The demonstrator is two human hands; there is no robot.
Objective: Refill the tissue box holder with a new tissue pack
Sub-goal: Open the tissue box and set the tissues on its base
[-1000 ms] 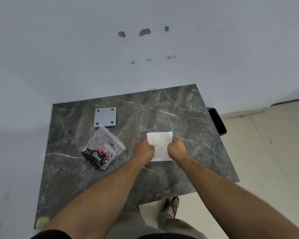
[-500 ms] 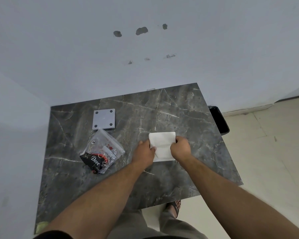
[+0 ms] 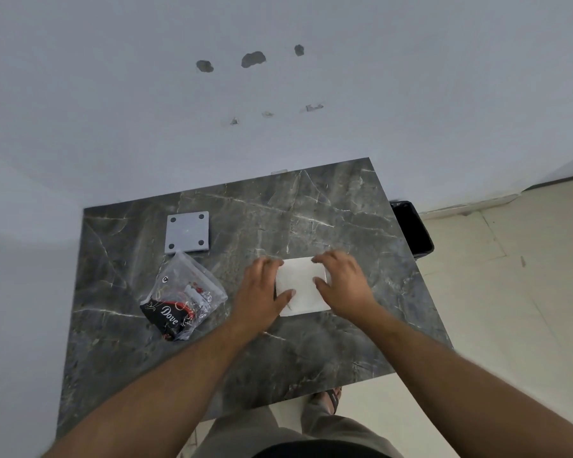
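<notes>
We stand at a dark marble table (image 3: 328, 219) set against a pale wall (image 3: 146, 94). A white folded tissue stack (image 3: 300, 285) lies flat on the table, right of centre. Our left hand (image 3: 262, 295) rests at the stack's left edge, fingers extended and loosely spread, thumb lying on the white surface; it presses rather than grips. Our right hand (image 3: 343, 285) covers the stack's right edge, fingers spread and curved over the far corner, thumb on the top face. Neither hand closes around the stack.

To the left of the hands, well apart from the stack, lies a clear plastic pouch (image 3: 184, 295) with a black "Dove" label and small red and white items inside. Just beyond the pouch, touching its far tip or nearly so, sits a grey square plate (image 3: 188, 232) with four dark holes at its corners. A black bin (image 3: 412, 229) stands on the floor just beside the table's right edge. A sandalled foot (image 3: 331, 398) shows below the near edge.
</notes>
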